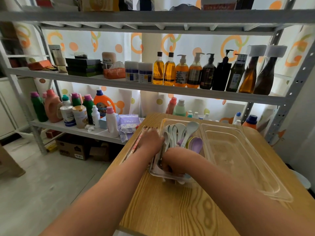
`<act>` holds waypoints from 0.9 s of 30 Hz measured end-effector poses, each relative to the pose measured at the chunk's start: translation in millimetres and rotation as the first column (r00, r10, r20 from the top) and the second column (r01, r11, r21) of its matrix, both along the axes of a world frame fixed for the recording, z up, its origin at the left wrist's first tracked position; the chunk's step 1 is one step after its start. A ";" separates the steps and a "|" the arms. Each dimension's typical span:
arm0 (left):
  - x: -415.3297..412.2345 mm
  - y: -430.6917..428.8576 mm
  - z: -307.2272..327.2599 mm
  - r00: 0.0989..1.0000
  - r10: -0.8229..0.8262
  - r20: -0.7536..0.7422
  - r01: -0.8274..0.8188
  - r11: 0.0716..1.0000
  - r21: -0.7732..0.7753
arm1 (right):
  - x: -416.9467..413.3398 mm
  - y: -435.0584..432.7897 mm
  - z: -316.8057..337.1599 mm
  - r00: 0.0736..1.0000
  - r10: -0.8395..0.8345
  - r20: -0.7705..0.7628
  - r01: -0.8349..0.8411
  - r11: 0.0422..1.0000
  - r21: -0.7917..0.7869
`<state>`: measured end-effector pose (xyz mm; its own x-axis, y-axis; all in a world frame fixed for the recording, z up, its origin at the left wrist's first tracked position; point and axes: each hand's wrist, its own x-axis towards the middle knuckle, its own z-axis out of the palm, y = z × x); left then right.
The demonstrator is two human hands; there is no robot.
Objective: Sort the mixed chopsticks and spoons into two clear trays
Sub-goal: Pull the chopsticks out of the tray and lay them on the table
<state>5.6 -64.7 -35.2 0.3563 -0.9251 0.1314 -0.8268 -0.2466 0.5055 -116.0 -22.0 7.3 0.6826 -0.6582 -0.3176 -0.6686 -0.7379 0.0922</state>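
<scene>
Sorting step, chopstick extraction: middle tray point(154, 173) on tabletop point(170, 210) holds spoons point(180, 133) and dark chopsticks point(160, 157); right hand point(173, 161) grip curled round these, left hand point(150, 142) grip indeterminate; next move likely lifts them clear of the spoons into left tray point(127, 158).

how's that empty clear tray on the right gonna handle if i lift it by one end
The empty clear tray probably lifts easily: thin see-through plastic, nothing in it. Being long, it may flex when held by one end. Its smooth base would likely slide on the wooden table if nudged.
</scene>
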 end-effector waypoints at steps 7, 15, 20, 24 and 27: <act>0.4 0.6 2.4 0.999 -0.004 -0.033 0.004 1.000 0.011 | -2.9 -1.3 0.0 0.998 0.060 -0.015 -0.060 0.998 -0.010; 3.0 1.8 3.2 0.997 -0.051 -0.060 0.051 0.999 -0.010 | -2.0 0.0 1.7 0.993 0.107 -0.051 -0.108 0.994 -0.023; 2.2 2.4 4.3 0.997 -0.059 -0.049 0.058 0.998 -0.019 | 3.7 -3.8 -9.6 0.996 0.071 -0.047 -0.074 0.996 -0.048; 3.7 1.7 3.5 0.997 -0.062 -0.038 0.061 0.998 -0.022 | 4.2 -6.8 -7.2 0.981 0.178 -0.074 -0.184 0.980 -0.080; 2.9 1.4 5.4 0.996 -0.080 -0.034 0.079 0.997 -0.022 | 2.4 -3.6 -2.8 0.973 0.221 -0.071 -0.228 0.966 -0.122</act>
<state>8.5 -63.3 -29.7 0.2862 -0.9479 0.1398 -0.8252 -0.1696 0.5388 -113.6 -25.7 4.6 0.8007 -0.5280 -0.2828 -0.4784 -0.8479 0.2285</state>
